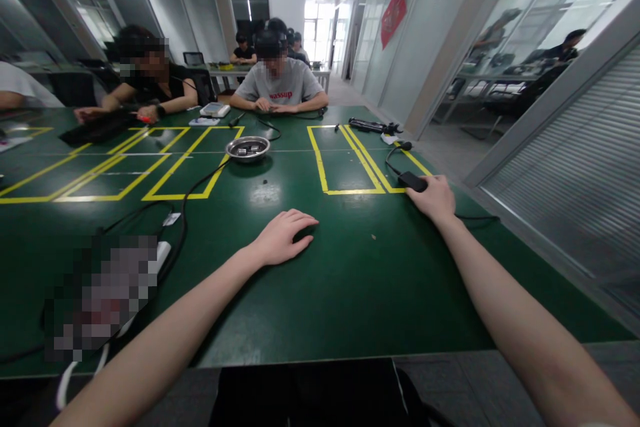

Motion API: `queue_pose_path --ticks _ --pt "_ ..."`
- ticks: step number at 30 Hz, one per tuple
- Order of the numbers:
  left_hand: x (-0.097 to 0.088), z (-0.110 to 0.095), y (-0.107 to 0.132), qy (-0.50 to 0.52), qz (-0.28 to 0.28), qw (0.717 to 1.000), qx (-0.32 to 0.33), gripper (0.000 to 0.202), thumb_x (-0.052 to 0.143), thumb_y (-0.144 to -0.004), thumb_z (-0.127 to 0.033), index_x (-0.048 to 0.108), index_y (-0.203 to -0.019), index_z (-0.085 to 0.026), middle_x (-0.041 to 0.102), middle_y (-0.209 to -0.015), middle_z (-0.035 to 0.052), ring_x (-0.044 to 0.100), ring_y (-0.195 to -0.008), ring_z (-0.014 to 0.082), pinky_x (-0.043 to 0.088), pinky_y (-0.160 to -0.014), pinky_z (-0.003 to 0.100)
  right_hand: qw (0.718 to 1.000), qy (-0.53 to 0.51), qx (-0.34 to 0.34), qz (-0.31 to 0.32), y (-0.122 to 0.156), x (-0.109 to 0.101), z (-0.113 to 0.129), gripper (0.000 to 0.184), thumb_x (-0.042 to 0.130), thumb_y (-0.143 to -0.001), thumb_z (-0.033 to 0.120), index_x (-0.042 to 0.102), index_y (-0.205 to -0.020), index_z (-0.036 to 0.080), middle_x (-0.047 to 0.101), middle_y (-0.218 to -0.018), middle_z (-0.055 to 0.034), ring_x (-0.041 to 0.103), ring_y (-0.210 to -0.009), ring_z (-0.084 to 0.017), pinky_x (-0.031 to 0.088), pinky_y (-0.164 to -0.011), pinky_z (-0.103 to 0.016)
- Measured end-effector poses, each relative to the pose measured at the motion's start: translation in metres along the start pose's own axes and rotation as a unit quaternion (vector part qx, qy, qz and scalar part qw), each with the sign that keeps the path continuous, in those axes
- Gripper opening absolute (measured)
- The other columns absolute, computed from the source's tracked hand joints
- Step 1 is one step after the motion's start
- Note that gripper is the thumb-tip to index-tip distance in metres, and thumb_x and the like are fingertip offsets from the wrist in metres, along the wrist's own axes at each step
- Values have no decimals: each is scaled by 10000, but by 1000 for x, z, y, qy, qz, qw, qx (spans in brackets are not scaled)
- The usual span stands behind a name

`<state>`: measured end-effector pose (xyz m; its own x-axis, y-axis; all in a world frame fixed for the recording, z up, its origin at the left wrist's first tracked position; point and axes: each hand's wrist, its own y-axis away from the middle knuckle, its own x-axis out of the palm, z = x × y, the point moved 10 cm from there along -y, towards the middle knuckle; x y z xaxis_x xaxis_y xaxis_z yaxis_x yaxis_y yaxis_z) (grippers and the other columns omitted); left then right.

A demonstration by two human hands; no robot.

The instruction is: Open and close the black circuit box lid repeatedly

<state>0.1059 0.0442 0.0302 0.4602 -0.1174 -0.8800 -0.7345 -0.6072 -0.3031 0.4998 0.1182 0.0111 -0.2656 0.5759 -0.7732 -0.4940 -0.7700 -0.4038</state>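
My left hand [287,237] rests on the green table [345,307], fingers stretched out and thumb apart, with nothing in it. Over on the right, my right hand [436,199] is closed on a black power adapter [413,181] beside a yellow-taped rectangle. One black cord [393,158] runs from the adapter to a plug [405,146] farther back, and another trails out to the right behind my wrist. My fingers' undersides are hidden. Ahead of my left hand is a round metal bowl [248,149] with small metal pieces in it.
Yellow tape [325,191] marks several rectangles. A folded black tripod [374,125] lies at the back right. Left of my left arm are a blurred-out object [107,293] and black cables [184,227]. A person in a grey shirt [280,83] sits opposite, another person [175,83] at left.
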Motion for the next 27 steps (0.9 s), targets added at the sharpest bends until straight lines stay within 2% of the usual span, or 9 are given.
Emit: queue_pose_path --ticks 3,7,14,17,19,21,23,25,27 --pt "-1 0 1 -3 -3 1000 -4 343 584 -967 -244 614 -1306 -203 698 -1284 96 617 -1201 243 486 -1042 454 1000 1 -20 14 -1 2 4 515 743 -671 292 739 -1159 128 644 -1155 -180 670 -1035 -345 538 -958 -455" --pt "-1 -1 1 -4 1 1000 -4 347 570 -974 -248 607 -1316 -206 697 -1281 95 615 -1204 247 488 -1036 456 1000 -29 5 6 -3 -2 -2 534 755 -694 332 731 -1188 131 721 -1088 -164 678 -1048 -357 534 -960 -484" --pt "2 4 1 -2 6 1000 -10 346 582 -969 -250 611 -1310 -201 692 -1299 91 608 -1211 253 479 -1054 454 992 -92 90 -3 2 -9 -13 371 678 -830 407 757 -1065 131 769 -832 -107 723 -706 -259 561 -791 -384" --pt "2 3 1 -1 3 1000 -6 318 581 -970 -252 632 -1281 -216 697 -1294 79 611 -1209 251 481 -1053 454 985 -116 125 -1 5 -11 -16 344 605 -908 382 758 -1045 106 682 -579 -66 698 -601 -254 552 -727 -361" --pt "2 3 1 -5 3 1000 -4 276 577 -972 -258 664 -1232 -221 696 -1295 78 611 -1213 252 482 -1052 456 982 -129 141 7 6 -11 -19 342 571 -931 355 759 -1035 89 626 -499 -50 672 -540 -251 542 -653 -348" --pt "3 3 0 -10 3 1000 -2 241 574 -974 -267 692 -1179 -224 696 -1291 79 610 -1215 253 484 -1050 460 978 -141 151 13 6 -9 -23 354 543 -939 331 753 -1059 72 641 -527 -64 648 -492 -239 518 -563 -329" --pt "3 3 0 -13 3 1000 -1 232 571 -974 -269 704 -1159 -226 697 -1286 80 611 -1213 252 488 -1045 463 974 -156 161 14 6 -6 -28 401 513 -944 315 720 -1162 49 705 -657 -107 636 -473 -220 491 -496 -312" --pt "3 3 0 -14 3 1000 0 236 572 -973 -265 705 -1162 -218 698 -1281 85 613 -1209 253 491 -1040 464 971 -171 168 10 5 -3 -32 487 514 -934 316 636 -1315 38 750 -897 -168 634 -483 -195 482 -471 -305" --pt "3 2 0 -14 5 1000 1 239 571 -973 -262 706 -1164 -212 697 -1284 89 614 -1206 252 493 -1039 463 972 -177 155 -1 4 -3 -32 581 575 -889 339 568 -1402 66 712 -1138 -210 645 -534 -179 505 -501 -311"
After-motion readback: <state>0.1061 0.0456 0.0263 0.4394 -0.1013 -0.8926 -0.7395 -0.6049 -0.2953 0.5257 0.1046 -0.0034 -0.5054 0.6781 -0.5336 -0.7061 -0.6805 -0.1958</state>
